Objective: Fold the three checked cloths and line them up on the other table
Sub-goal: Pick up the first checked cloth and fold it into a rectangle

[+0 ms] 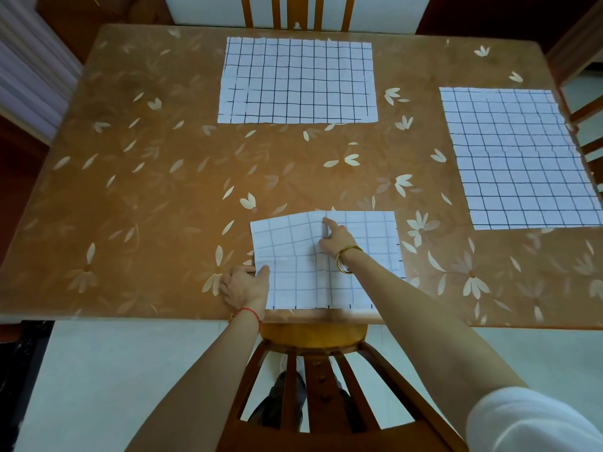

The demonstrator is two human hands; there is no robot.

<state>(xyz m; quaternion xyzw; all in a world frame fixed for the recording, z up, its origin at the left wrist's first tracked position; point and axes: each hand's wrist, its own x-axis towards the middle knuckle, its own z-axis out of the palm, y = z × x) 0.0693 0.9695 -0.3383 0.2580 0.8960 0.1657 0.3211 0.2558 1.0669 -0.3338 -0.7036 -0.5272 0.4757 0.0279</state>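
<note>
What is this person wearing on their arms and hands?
No gloves: both hands are bare. The left hand has a thin red string bracelet at its wrist; the right hand has a gold bangle. The forearms are uncovered, and a white sleeve shows high on the right arm.

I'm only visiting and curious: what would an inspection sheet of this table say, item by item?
Surface: brown flower-patterned table.
Job's things: near cloth at the front edge, rumpled, in the person's hands; far cloth and right cloth lie spread flat, untouched.
Clutter: nothing seen.
Grippers: left hand pinches the near cloth's left edge; right hand presses its middle, forefinger straight.
Cables: nothing seen.
Surroundings: near chair at the front edge, far chair beyond the table, pale floor.
</note>
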